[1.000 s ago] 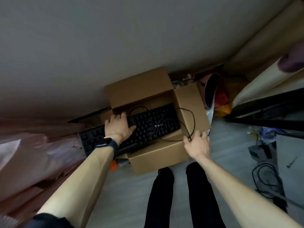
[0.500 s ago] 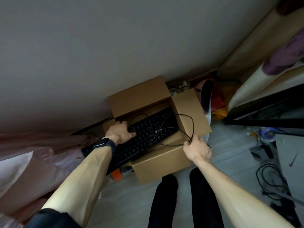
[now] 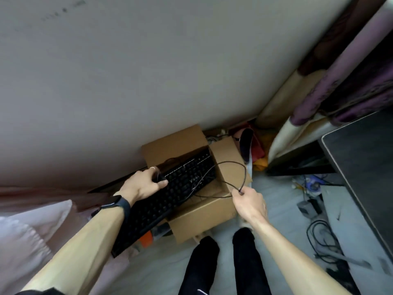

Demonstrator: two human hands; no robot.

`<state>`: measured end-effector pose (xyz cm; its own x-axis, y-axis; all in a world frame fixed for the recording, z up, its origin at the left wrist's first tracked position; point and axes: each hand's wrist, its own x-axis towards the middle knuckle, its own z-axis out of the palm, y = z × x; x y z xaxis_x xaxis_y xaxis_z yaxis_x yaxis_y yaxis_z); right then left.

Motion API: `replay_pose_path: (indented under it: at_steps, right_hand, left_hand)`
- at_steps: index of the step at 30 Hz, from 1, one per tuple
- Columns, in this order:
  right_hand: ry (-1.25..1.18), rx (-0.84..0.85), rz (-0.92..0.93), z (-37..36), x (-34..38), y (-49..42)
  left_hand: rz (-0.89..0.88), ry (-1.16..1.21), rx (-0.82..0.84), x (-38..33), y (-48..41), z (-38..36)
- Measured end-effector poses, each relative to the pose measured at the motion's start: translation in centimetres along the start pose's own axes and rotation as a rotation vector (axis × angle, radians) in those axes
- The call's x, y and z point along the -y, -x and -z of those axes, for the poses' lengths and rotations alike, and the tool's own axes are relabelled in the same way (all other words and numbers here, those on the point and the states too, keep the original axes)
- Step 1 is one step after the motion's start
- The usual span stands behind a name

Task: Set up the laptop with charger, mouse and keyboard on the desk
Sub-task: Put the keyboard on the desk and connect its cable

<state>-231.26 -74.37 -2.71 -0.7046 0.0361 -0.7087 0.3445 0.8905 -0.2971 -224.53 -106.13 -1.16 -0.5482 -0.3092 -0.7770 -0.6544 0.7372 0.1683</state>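
A black keyboard [image 3: 170, 194] is tilted, its far end over an open cardboard box [image 3: 204, 216] that stands on the floor by the wall, its near end sticking out past the box to the left. My left hand [image 3: 142, 185], a dark band on its wrist, grips the keyboard's far long edge, thumb on the keys. My right hand [image 3: 248, 201] pinches the keyboard's thin dark cable [image 3: 242, 169], which loops up over the box's right flap. The dark desk [image 3: 365, 165] runs along the right edge. No laptop, charger or mouse is visible.
A grey wall rises just behind the box. Pale pink fabric [image 3: 27, 237] lies at the left. Bags and clutter [image 3: 253, 145] fill the corner beside curtains [image 3: 331, 81]. Cables [image 3: 323, 237] and small items lie on the floor under the desk. My dark-trousered legs [image 3: 225, 267] stand below.
My left hand has lifted and tilted the keyboard partly out of the box toward me. My right hand has raised the cable loop off the box flap. The view has tilted up.
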Motion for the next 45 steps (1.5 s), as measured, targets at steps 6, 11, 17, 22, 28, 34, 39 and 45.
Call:
replay_pose_path:
  at_steps: [6, 11, 17, 22, 28, 34, 39, 45]
  right_hand:
    - [-0.163, -0.083, -0.050, 7.6, -2.0, 8.7]
    - [-0.312, -0.212, -0.024, 13.7, -7.6, 16.8]
    - [-0.470, -0.329, -0.130, 18.4, -17.3, 24.2]
    - [-0.768, -0.624, -0.236, 21.1, -25.6, 30.6]
    - [-1.013, -0.945, -0.366, 21.5, -36.7, 37.8]
    - [-1.148, -1.055, -0.479, 20.9, -41.1, 41.6]
    - [-1.124, -0.972, -0.508, 21.3, -43.1, 43.3]
    - [-1.129, -0.919, -0.579, 20.8, -45.4, 42.1]
  left_hand:
    - [-0.118, 0.012, -0.013, -4.3, 7.4, 5.9]
    - [-0.216, 0.165, 0.033, -10.1, 12.3, 8.1]
    - [-0.373, 0.387, 0.207, -19.4, 17.0, 6.1]
    - [-0.512, 0.175, 0.075, -27.4, 20.5, 2.8]
    - [-0.747, -0.281, 0.008, -36.0, 25.7, -2.0]
    - [-0.986, -0.759, -0.015, -44.7, 32.0, -10.4]
    - [-1.051, -0.948, 0.093, -50.9, 35.4, -17.8]
    - [-1.115, -1.039, 0.193, -57.5, 36.8, -24.7]
